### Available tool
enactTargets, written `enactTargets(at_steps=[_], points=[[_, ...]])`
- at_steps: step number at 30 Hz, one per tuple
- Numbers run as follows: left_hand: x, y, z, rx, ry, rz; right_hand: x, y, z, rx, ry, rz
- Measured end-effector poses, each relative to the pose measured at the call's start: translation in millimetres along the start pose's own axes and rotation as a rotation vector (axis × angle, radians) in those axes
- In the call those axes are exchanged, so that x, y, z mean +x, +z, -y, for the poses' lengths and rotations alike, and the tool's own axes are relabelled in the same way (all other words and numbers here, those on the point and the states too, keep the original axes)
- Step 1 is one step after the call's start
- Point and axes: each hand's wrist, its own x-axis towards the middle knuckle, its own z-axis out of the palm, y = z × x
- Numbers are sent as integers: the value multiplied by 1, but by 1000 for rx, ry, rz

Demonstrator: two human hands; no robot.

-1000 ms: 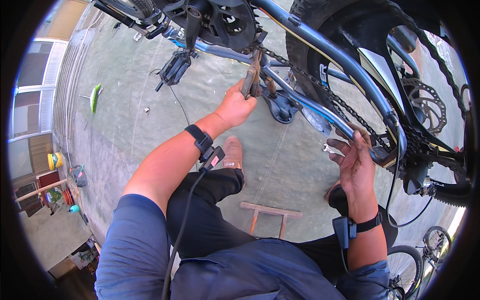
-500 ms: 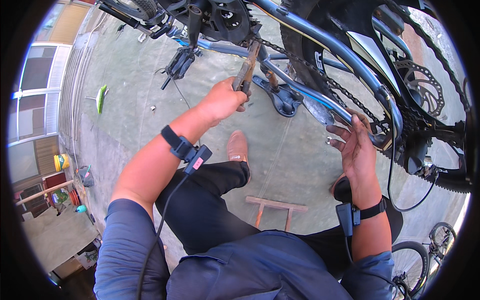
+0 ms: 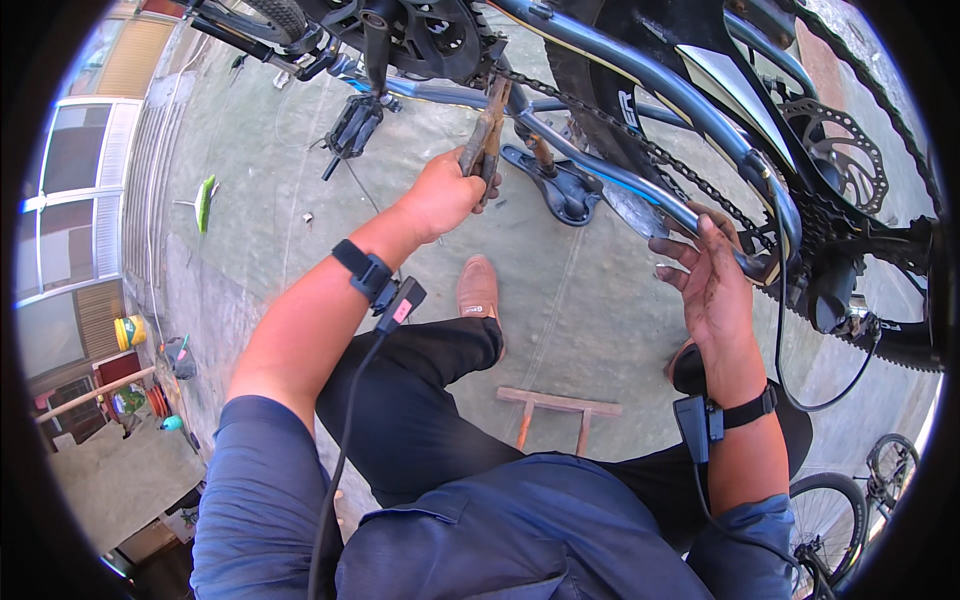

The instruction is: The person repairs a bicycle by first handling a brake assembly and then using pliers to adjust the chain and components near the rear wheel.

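A bicycle with a grey-blue frame (image 3: 590,40) is upside down across the top of the view, its saddle (image 3: 572,198) down by the ground. My left hand (image 3: 450,190) is closed around the handles of rusty pliers (image 3: 484,140). Their jaws reach up to the chain (image 3: 590,112) just beside the black chainring (image 3: 440,45); whether they grip a link is too small to tell. My right hand (image 3: 715,285) curls at a lower frame tube (image 3: 625,180) near the rear sprockets (image 3: 835,245), some fingers partly hidden behind the tube and chain.
A pedal (image 3: 355,125) hangs left of the pliers. A brake disc (image 3: 835,155) sits on the rear wheel at upper right. A small wooden stool (image 3: 560,402) stands between my legs. Another bicycle (image 3: 830,520) is at lower right. A table (image 3: 120,480) stands at lower left.
The view has shifted slightly, and the bicycle appears a little further up and left. Both hands keep their holds, with the pliers still up at the chain.
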Motion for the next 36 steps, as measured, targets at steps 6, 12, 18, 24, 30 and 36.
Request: enactTargets(at_steps=[6, 12, 18, 24, 30, 36], points=[[29, 15, 33, -74, 195, -75, -1, 3, -1, 5, -2, -19], [50, 22, 42, -44, 272, -116, 0, 2, -1, 6, -21, -6], [33, 16, 36, -86, 200, -66, 1, 2, -3, -6, -26, -9], [-18, -8, -28, -21, -110, 23, 1, 1, -3, -10, -24, -5], [-27, -34, -68, 136, -247, 103, 1, 2, -2, 10, -16, 1], [-19, -41, -71, 162, -306, 156, 2, 2, -2, 6, -18, -19]])
